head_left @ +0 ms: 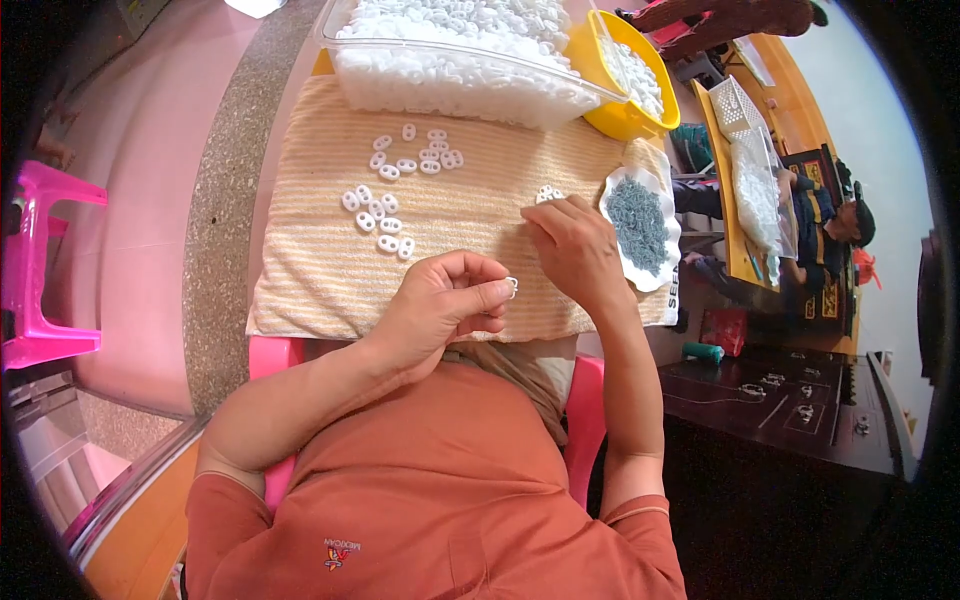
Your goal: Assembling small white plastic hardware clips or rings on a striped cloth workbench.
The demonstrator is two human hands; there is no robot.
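Observation:
My left hand [448, 297] is closed in a pinch above the near part of a striped towel [330, 290]. A small white plastic piece with a ring-like outline [514, 287] sticks out past its thumb and forefinger. To the right and a little farther off, my right hand [578, 245] is bent over the towel with its fingers drawn together. What its fingertips hold, if anything, is hidden. Just beyond them lies a small cluster of white pieces [549, 192]. Several white oval two-holed pieces [376, 209] lie in loose groups at the left.
A clear bin [470, 95] heaped with white pieces stands at the far edge, beside a yellow basket [655, 122] of similar ones. A white scalloped dish [648, 284] of small grey parts sits at right. A person [830, 225] works at another table. A pink stool [60, 250] stands left.

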